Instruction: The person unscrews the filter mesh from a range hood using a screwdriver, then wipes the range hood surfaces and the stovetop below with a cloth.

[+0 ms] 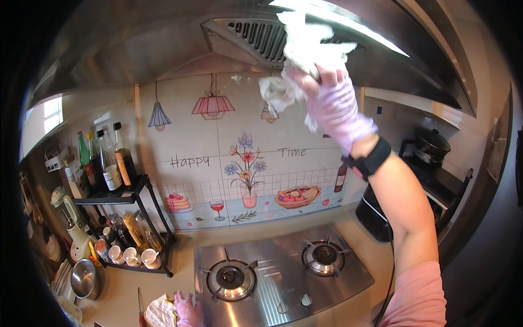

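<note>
My right hand, in a thin pinkish-purple glove, is raised to the range hood and grips a crumpled white cloth. The cloth lies in front of the hood's slotted filter and its lit lamp strip; whether it touches them I cannot tell. A loose end of the cloth hangs below the hand. Low in the view, my left hand, gloved alike, rests at the left edge of the gas stove. Beside its fingers lies a folded pale cloth on the counter.
A black two-tier rack with bottles and seasoning jars stands left. Near it are a steel bowl, a blender and a red-handled screwdriver. Two burners have raised pan supports. A black appliance and a lidded pot stand right.
</note>
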### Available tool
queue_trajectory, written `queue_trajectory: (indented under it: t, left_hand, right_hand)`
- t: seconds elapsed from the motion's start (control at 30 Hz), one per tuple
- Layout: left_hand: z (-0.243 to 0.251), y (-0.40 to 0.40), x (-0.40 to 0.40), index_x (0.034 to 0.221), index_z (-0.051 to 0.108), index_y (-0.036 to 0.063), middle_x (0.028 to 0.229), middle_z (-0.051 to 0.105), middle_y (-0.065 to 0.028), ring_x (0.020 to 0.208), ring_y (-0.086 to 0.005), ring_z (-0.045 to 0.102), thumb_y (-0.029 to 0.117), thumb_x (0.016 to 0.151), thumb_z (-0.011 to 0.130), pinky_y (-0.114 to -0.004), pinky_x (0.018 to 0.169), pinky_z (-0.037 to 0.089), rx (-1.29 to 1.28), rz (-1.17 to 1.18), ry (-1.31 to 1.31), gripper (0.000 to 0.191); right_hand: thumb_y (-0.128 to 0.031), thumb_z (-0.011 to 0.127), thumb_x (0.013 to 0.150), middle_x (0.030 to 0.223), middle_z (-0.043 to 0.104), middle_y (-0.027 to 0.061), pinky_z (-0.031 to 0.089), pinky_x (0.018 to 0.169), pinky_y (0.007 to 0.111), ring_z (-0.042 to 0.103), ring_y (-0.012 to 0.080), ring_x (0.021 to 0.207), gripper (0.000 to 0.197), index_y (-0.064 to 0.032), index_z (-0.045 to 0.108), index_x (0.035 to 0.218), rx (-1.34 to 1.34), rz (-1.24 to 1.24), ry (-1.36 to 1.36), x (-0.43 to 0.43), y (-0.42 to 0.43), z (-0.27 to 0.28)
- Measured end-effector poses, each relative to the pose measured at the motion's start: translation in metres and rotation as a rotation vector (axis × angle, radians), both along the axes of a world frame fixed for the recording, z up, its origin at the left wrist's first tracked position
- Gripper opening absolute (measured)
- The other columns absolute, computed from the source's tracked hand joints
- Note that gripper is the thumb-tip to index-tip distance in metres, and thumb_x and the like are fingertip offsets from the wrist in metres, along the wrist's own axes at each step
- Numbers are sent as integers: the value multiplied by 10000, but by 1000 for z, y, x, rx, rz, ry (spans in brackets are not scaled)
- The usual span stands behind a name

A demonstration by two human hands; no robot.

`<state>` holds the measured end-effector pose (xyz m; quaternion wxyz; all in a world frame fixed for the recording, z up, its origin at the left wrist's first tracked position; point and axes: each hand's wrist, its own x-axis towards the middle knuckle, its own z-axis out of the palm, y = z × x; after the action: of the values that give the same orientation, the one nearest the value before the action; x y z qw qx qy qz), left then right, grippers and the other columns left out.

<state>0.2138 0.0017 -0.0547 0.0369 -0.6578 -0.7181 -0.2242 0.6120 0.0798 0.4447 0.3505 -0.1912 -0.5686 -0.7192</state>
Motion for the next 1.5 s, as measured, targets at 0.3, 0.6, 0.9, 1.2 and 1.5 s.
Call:
queue_trajectory:
  t: [0.3, 0.6, 0.9, 1.2, 1.5]
  left_hand:
    - [-52, -34, -36, 1211, 492, 80, 1263, 427, -161, 1194, -402, 361, 145, 848, 437, -488, 963, 380, -147, -105, 216, 373]
    - [-51, -27, -33, 1207, 508, 73, 1213, 470, -158, 1145, -386, 396, 131, 824, 477, -479, 959, 372, -65, -127, 52, 388]
    - [24, -79, -25, 1216, 507, 88, 1226, 489, -156, 1200, -384, 375, 259, 800, 524, -575, 996, 274, 143, -16, 354, 449]
    - [-16, -78, -50, 1144, 571, 149, 1127, 561, -150, 1140, -375, 449, 372, 813, 497, -602, 976, 266, -18, 78, 282, 406]
    - [10, -80, -51, 1133, 570, 113, 1124, 556, -173, 1120, -380, 458, 324, 809, 520, -549, 977, 295, 13, 19, 112, 390]
  right_hand:
    - [-171, 665, 594, 1040, 533, 2, 475, 777, 366, 522, 214, 960, 314, -229, 571, 887, 39, 139, -10, -12, 78, 76]
    - [-151, 603, 684, 1028, 574, -38, 488, 814, 341, 508, 233, 1019, 175, -202, 588, 850, -51, -72, -158, 2, 101, 55]
    - [-107, 629, 644, 1060, 534, 8, 477, 772, 384, 501, 299, 958, 287, -224, 580, 901, -88, -108, -80, -29, 34, 63]
    - [-104, 612, 662, 1183, 482, 32, 444, 879, 365, 480, 253, 1058, 416, -191, 575, 1066, -401, -434, -169, -59, 69, 26]
    - [-87, 581, 694, 1173, 495, 72, 382, 931, 279, 476, 215, 1054, 375, -69, 551, 1068, -107, -466, -283, -129, 100, 76]
